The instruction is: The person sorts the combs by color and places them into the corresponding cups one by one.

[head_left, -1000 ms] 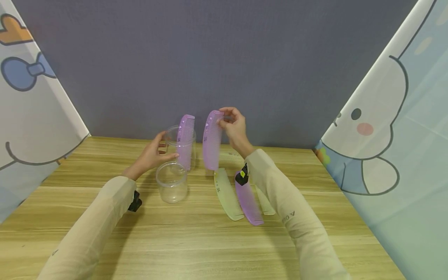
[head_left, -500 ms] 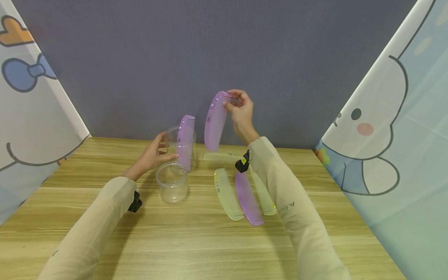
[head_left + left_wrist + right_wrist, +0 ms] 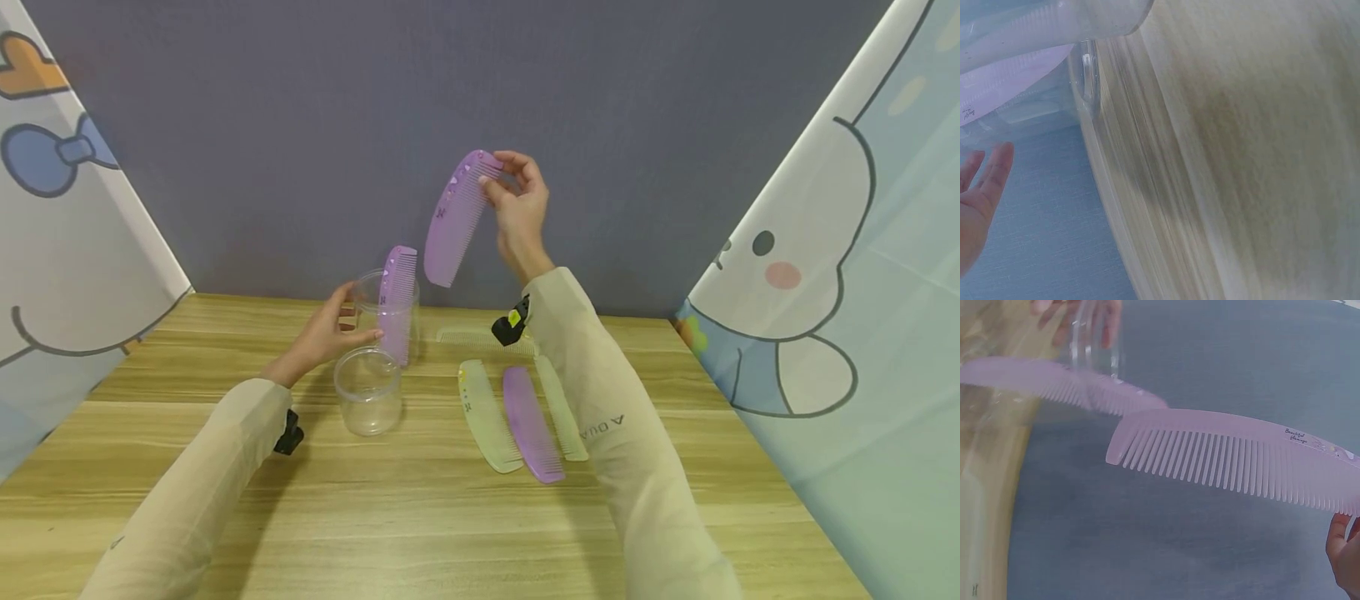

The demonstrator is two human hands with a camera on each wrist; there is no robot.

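In the head view my right hand (image 3: 521, 204) pinches the upper end of a purple comb (image 3: 457, 221). That comb hangs tilted in the air, its lower end up and to the right of a clear plastic cup (image 3: 366, 292). A second purple comb (image 3: 397, 304) stands upright inside this cup, its top above the rim. My left hand (image 3: 330, 329) holds the cup's left side, thumb in front and fingers behind. The right wrist view shows the held comb (image 3: 1229, 450) teeth down, with the cup and its comb behind it.
Another clear cup (image 3: 369, 404) stands just in front of the first. On the table lie a pale green comb (image 3: 486, 417), a purple comb (image 3: 529, 425), another green comb (image 3: 560, 412) partly behind my right sleeve, and a green comb (image 3: 472, 337) crosswise farther back. A grey panel (image 3: 300, 167) closes the back.
My right hand has raised the purple comb from near table height to well above the cup's rim, and the comb leans more. The left hand, the cups and the other combs stay put.
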